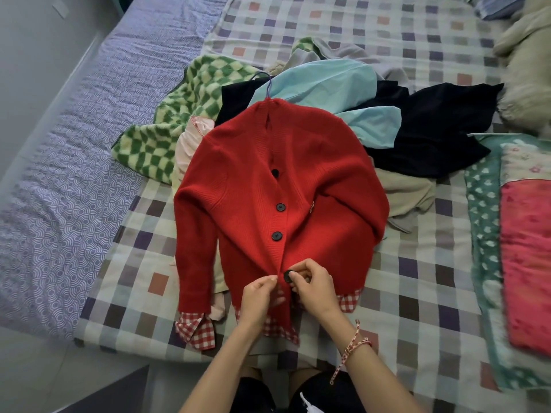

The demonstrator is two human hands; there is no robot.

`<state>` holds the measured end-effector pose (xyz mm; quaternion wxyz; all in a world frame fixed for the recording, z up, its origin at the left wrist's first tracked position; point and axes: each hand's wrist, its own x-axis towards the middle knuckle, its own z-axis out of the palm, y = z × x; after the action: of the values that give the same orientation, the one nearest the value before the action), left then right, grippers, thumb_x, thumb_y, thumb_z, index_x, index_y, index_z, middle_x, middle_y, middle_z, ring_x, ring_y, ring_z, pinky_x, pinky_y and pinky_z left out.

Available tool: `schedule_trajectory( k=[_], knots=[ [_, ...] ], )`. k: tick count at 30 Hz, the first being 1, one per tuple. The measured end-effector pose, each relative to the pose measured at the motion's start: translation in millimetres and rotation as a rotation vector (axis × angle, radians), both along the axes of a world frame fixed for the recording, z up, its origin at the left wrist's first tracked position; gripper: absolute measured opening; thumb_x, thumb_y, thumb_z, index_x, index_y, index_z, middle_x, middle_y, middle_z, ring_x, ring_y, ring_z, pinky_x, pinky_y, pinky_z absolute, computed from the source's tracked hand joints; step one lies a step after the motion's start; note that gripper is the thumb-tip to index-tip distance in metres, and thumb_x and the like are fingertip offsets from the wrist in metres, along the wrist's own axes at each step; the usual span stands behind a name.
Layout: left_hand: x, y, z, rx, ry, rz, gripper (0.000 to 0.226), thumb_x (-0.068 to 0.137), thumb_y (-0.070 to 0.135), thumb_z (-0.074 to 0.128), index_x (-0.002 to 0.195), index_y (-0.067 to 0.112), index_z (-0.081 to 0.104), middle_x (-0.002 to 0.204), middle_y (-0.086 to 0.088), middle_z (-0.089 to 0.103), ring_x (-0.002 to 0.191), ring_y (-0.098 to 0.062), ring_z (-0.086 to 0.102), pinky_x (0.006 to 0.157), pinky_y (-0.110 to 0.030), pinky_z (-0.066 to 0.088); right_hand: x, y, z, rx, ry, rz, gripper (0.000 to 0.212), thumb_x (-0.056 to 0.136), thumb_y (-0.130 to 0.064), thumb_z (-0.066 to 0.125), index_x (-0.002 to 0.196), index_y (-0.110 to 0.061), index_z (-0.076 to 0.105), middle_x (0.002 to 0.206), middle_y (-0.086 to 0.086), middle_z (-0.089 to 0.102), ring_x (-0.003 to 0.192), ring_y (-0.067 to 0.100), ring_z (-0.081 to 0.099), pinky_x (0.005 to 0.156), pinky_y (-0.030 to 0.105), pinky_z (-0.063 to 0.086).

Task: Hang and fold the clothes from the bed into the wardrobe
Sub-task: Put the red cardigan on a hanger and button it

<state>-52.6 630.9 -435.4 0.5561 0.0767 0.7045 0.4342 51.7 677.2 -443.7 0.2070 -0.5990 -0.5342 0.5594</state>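
Bed (417,263) with a checked sheet fills most of the view. A purple patterned mattress cover (74,174) runs along its left side. At the right edge lie a teal quilt (483,219) and a pink blanket (527,263); a cream plush toy (527,55) sits far right.

Red cardigan (268,189) lies flat, front up, in the middle of the bed, collar far, hem near. It is on a hanger, and only the blue hanger hook (265,81) shows, sticking out of the collar. A red gingham shirt (196,329) is under it, showing at the near-left cuff and along the hem.

Behind and partly under the cardigan is a heap of clothes:
- green checked fleece (179,114), far left
- light blue garment (322,84), far centre
- dark navy garment (441,129), right
- beige garment (408,192), just right of the cardigan
- pale pink garment (187,144), poking out at its left

Left hand (259,296) has its fingers curled and pinches the cardigan's front edge near the hem. Right hand (313,287) pinches the bottom button (288,276) between thumb and fingers, touching the same edge. The hands sit just beside each other. Three upper buttons (280,207) sit in a line up the front; whether they are fastened is hard to tell. A red braided bracelet (354,347) is on the right wrist.
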Motion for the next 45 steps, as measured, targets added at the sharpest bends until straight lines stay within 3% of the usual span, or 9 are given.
schedule_trajectory(
  k=[9,13,18,24,29,32,34,38,45],
  knots=[
    [-12.8,-3.7,-11.0,-0.033,-0.234,-0.052,0.018,0.082,0.008,0.066,0.095,-0.004,0.066,0.078,-0.008,0.070,0.065,-0.008,0.066,0.061,-0.018,0.053,-0.1,2.7,2.3,-0.083,0.078,0.081,0.025,0.088,-0.003,0.061,0.074,-0.024,0.059,0.068,-0.004,0.061,0.061,0.007,0.056,0.060,0.017,0.049],
    [-10.2,-1.0,-14.7,-0.017,0.119,-0.139,0.013,0.079,0.014,0.072,0.083,0.003,0.069,0.074,-0.004,0.068,0.065,-0.007,0.061,0.059,-0.014,0.048,-5.0,0.0,-3.0,-0.142,0.099,0.020,0.023,0.092,-0.006,0.055,0.079,-0.023,0.061,0.068,-0.003,0.061,0.063,0.009,0.055,0.063,0.021,0.049],
    [-0.4,-0.6,-14.5,0.043,0.708,-0.229,0.014,0.077,0.003,0.068,0.070,0.013,0.062,0.067,0.008,0.058,0.063,-0.003,0.054,0.059,-0.005,0.038,-23.1,-4.8,0.5,-0.124,-0.043,0.045,0.014,0.087,-0.027,0.064,0.091,-0.015,0.060,0.075,-0.007,0.058,0.069,0.006,0.053,0.056,0.008,0.041],
    [-2.4,-0.2,-19.9,0.169,0.780,-0.290,0.016,0.075,-0.001,0.071,0.069,0.012,0.064,0.070,0.004,0.059,0.065,-0.003,0.055,0.062,-0.006,0.040,-38.2,-3.7,-1.8,-0.133,-0.108,-0.252,0.016,0.086,-0.013,0.064,0.074,-0.018,0.053,0.071,-0.006,0.060,0.076,0.014,0.061,0.066,0.019,0.045],
    [-9.5,-0.3,-18.2,0.216,0.819,-0.328,0.008,0.075,0.000,0.072,0.081,0.005,0.070,0.076,0.005,0.060,0.070,0.002,0.055,0.069,-0.002,0.039,-34.4,3.7,-11.7,-0.164,-0.085,-0.173,0.022,0.084,-0.021,0.068,0.068,-0.021,0.054,0.072,0.003,0.067,0.071,0.018,0.064,0.072,0.032,0.054],
    [-11.9,0.9,-21.2,0.231,0.851,-0.375,0.004,0.079,0.000,0.068,0.080,0.003,0.070,0.076,-0.002,0.064,0.068,0.001,0.053,0.069,-0.002,0.038,-31.0,5.6,-11.4,-0.140,-0.072,-0.125,0.022,0.086,-0.022,0.067,0.068,-0.020,0.055,0.067,-0.006,0.061,0.064,0.005,0.057,0.059,0.008,0.043],
    [-9.1,1.8,-23.0,0.231,0.863,-0.405,0.004,0.080,-0.001,0.066,0.079,0.002,0.068,0.075,-0.005,0.064,0.067,-0.004,0.053,0.068,-0.002,0.037,-31.6,5.4,-12.6,-0.138,-0.073,-0.156,0.020,0.087,-0.021,0.065,0.069,-0.017,0.056,0.068,-0.008,0.058,0.063,0.000,0.052,0.056,0.006,0.040],
    [-8.4,4.5,-20.0,0.181,0.796,-0.322,0.007,0.083,0.007,0.066,0.077,0.008,0.067,0.072,0.002,0.063,0.065,-0.002,0.056,0.066,-0.003,0.038,-30.3,6.5,-17.1,-0.316,0.063,-0.229,0.016,0.091,-0.018,0.058,0.076,-0.013,0.061,0.070,-0.001,0.061,0.068,0.010,0.058,0.070,0.031,0.054],
    [-18.9,11.4,-18.0,0.050,0.145,-0.113,0.007,0.080,0.006,0.070,0.083,0.001,0.065,0.069,-0.005,0.066,0.057,-0.004,0.064,0.058,-0.015,0.051,-17.6,8.7,-12.6,-0.246,0.106,-0.140,0.017,0.085,-0.003,0.063,0.076,-0.016,0.064,0.071,0.002,0.065,0.063,0.010,0.060,0.055,0.015,0.047]
  ],
)
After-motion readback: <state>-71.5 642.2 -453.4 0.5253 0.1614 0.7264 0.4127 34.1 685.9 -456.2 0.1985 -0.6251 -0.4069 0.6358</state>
